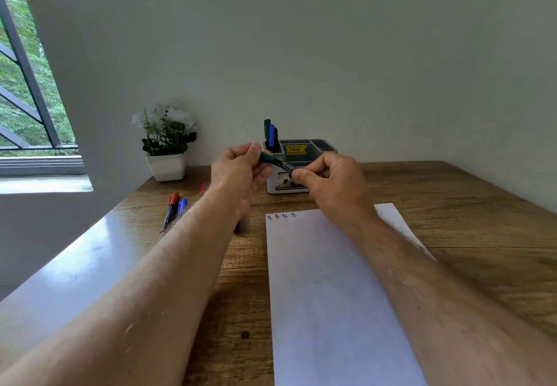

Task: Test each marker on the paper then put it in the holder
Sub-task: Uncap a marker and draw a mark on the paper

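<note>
Green marker (pixel 275 161) held mid-air between both hands, long axis near level – green cap end toward left hand (pixel 241 171), which pinches it; right hand (pixel 327 182) curled round barrel. Holder (pixel 301 156) just behind hands, paper (pixel 331 280) under right forearm – loose markers (pixel 173 209) outside left wrist.

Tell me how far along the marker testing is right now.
Done: four small marks sit at the paper's top edge, and several markers stand in the holder. In hand: the left hand grips the green cap end of a green marker while the right hand holds its barrel. Left: a red marker and a blue marker on the table.
</note>
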